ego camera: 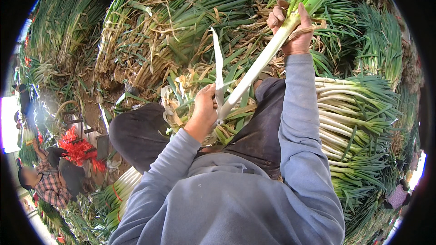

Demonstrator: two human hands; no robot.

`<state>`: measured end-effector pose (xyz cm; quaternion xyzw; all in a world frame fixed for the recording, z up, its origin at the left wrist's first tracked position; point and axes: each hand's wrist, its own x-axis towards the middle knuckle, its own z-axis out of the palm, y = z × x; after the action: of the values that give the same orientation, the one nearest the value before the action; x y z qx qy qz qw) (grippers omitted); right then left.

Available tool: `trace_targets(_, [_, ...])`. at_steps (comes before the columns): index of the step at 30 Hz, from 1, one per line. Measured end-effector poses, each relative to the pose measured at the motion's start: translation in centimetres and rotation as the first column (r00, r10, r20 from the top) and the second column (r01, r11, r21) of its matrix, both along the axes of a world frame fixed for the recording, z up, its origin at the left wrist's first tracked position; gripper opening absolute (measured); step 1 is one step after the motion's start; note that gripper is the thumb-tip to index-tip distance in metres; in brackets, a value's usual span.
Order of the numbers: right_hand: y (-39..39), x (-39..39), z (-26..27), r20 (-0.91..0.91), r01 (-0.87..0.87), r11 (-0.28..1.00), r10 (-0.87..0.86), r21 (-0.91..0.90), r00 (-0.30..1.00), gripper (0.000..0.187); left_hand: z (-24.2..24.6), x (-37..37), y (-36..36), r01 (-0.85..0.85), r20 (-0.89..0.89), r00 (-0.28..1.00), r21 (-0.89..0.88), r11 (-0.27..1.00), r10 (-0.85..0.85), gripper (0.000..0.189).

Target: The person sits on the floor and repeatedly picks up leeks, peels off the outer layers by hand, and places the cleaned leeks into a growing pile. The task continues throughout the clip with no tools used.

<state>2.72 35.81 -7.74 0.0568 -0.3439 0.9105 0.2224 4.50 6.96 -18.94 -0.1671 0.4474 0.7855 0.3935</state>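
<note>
A long, thick scallion point(258, 67) slants across in front of me, its white shank bare and its green leaves running out past the top edge. My right hand point(300, 41) grips it where white turns to green, and a dry brown leaf hangs at that wrist. Low down by the root end, my left hand point(203, 107) pinches a pale strip of outer skin point(218, 54) that stands up beside the shank. The strip's lower end is partly hidden by my fingers. Below the shank, peeled skins and leaves point(177, 109) lie heaped between my legs.
Cleaned scallions point(335, 115) lie in a row at my right. Unpeeled scallions point(150, 54) are piled ahead. At left are red ties point(76, 146), a bundle with red bands point(119, 194) and a seated person in a plaid shirt point(52, 187). Another person point(396, 195) is at far right.
</note>
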Motion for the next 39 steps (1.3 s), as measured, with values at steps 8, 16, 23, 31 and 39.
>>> trace_targets(8, [1.4,-0.7,-2.0,0.390,0.228,0.971,-0.235,0.064,0.890,0.039,3.0,-1.7,-0.6,-0.163,-0.054,0.983,0.185,0.969,0.175,0.016])
trace_targets(16, [6.0,0.4,-3.3,0.373,0.273,0.962,-0.249,-0.012,0.894,0.042,4.2,-1.4,-7.8,0.084,-0.628,0.739,-0.274,0.958,-0.244,0.041])
trace_targets(23, [8.7,0.9,-4.0,0.388,0.291,0.951,-0.229,-0.108,0.893,0.044,4.2,0.7,-14.2,0.070,-0.571,0.276,-0.790,0.609,-0.773,0.050])
trace_targets(31, [11.0,2.0,-4.9,0.338,0.262,0.951,-0.196,-0.163,0.921,0.045,3.3,2.3,-19.0,-0.018,-0.595,0.053,-0.803,0.595,-0.802,0.023])
trace_targets(39, [8.9,1.4,-4.0,0.328,0.200,0.965,-0.136,-0.168,0.935,0.044,4.7,4.1,-20.8,-0.029,-0.550,-0.011,-0.835,0.550,-0.835,0.009])
